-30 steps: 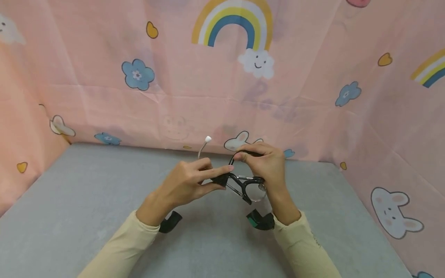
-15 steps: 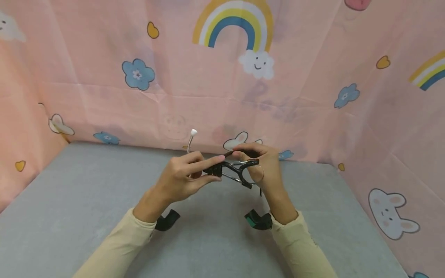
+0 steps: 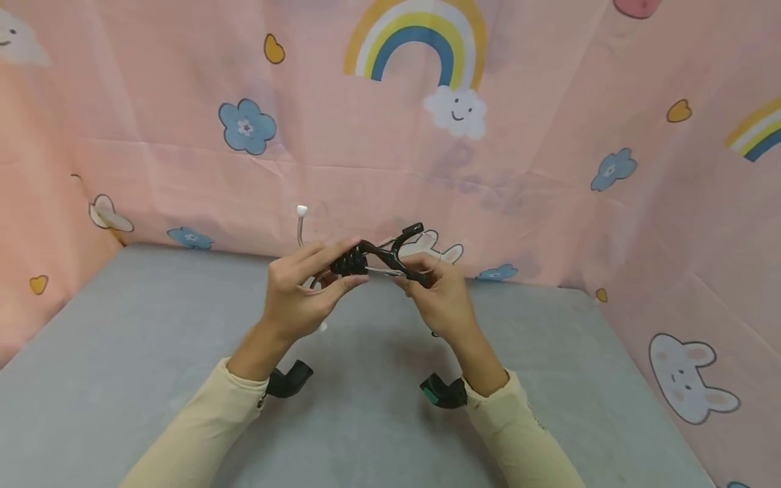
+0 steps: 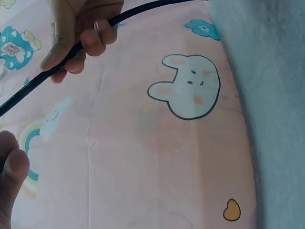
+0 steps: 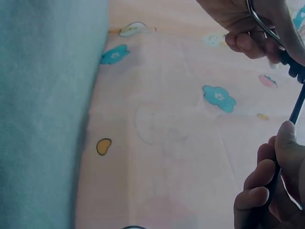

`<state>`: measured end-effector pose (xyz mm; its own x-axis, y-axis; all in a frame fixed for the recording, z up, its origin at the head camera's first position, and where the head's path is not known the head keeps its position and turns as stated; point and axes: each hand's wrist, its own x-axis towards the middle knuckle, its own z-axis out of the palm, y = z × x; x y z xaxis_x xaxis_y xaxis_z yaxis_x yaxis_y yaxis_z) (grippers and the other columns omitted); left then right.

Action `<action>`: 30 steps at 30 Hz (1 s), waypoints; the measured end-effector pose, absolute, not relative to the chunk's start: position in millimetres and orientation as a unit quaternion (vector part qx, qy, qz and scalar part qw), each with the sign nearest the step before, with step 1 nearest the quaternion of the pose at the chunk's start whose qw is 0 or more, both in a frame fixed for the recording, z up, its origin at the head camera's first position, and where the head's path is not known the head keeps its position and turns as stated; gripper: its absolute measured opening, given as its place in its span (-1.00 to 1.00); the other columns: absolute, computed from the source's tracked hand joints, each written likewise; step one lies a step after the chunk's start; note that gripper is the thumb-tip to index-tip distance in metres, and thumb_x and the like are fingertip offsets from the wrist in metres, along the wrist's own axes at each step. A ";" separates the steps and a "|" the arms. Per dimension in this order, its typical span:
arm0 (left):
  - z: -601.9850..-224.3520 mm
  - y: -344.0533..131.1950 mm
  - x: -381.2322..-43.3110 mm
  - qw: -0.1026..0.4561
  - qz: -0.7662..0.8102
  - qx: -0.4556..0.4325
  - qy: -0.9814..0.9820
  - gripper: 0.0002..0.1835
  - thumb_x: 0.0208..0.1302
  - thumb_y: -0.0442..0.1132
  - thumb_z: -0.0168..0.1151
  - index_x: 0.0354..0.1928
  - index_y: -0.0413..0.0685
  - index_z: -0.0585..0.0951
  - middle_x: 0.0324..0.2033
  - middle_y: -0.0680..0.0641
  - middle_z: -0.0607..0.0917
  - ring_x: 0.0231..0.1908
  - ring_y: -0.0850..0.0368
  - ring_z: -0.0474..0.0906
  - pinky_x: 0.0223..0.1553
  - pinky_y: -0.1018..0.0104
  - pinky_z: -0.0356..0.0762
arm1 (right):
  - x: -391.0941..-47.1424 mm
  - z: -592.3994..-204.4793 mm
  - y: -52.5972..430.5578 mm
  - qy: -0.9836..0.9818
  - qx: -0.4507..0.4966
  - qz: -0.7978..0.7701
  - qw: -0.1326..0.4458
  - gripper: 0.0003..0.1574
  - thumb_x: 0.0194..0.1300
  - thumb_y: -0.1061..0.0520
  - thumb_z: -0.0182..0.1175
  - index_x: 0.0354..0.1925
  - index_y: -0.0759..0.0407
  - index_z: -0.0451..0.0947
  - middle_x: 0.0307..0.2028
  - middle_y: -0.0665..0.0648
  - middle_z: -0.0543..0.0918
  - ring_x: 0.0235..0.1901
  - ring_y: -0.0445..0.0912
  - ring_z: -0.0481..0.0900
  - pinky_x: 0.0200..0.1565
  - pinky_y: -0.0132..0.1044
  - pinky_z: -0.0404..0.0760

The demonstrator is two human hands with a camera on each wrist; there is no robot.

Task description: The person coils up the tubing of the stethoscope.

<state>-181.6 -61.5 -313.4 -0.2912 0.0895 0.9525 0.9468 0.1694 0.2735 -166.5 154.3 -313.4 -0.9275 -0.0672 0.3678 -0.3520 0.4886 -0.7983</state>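
A stethoscope (image 3: 387,257) is held up over the table between both hands. Its black tubing is wound in several coils (image 3: 350,261) around the metal ear tubes, and one white ear tip (image 3: 302,211) points up at the left. My left hand (image 3: 293,288) grips the ear tubes at the coils, fingers above and thumb below. In the head view my right hand (image 3: 444,298) is behind and under the forked tubing end. The right wrist view shows that hand's thumb and fingers (image 5: 267,176) pinching a straight stretch of tubing, which leads up to the coils (image 5: 295,67). The chestpiece is hidden.
A grey table (image 3: 366,420) lies beneath the hands, with a pink patterned cloth (image 3: 342,142) rising behind it and at both sides. A black wrist mount sits under the left wrist (image 3: 291,378) and another under the right wrist (image 3: 443,391).
Both hands have moved left and up with the stethoscope. Its forked end has tilted upward, and the coils around the ear tubes show more plainly. My right hand has shifted below the fork.
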 end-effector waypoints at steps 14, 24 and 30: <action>-310.8 -70.3 -185.9 0.490 -0.498 -0.347 -0.625 -0.49 0.15 -0.01 0.47 -0.06 -0.33 0.72 -0.56 -0.15 0.64 -0.60 0.19 0.34 -0.50 0.55 0.33 | -155.1 -312.3 141.4 -0.845 0.194 0.489 0.097 -0.81 0.32 0.09 0.32 -0.16 0.14 0.73 -0.31 0.10 0.73 -0.51 -0.16 0.50 -0.45 -0.39 0.48; -307.6 -79.1 -187.7 0.490 -0.535 -0.302 -0.619 -0.61 -0.04 -0.30 0.60 -0.10 -0.22 0.76 -0.59 -0.17 0.61 -0.60 0.23 0.32 -0.49 0.57 0.28 | -144.9 -312.1 125.8 -0.831 0.230 0.484 0.150 -0.89 0.22 0.12 0.41 -0.26 0.11 0.75 -0.35 0.05 0.76 -0.49 -0.20 0.55 -0.44 -0.37 0.54; -302.9 -78.7 -185.1 0.489 -0.543 -0.268 -0.628 -0.53 -0.17 -0.49 0.60 -0.09 -0.21 0.76 -0.62 -0.16 0.57 -0.60 0.26 0.29 -0.51 0.57 0.25 | -139.8 -312.6 120.8 -0.825 0.276 0.433 0.235 -0.87 0.17 0.11 0.46 -0.28 0.09 0.75 -0.42 -0.02 0.74 -0.57 -0.23 0.36 -0.54 -0.40 0.36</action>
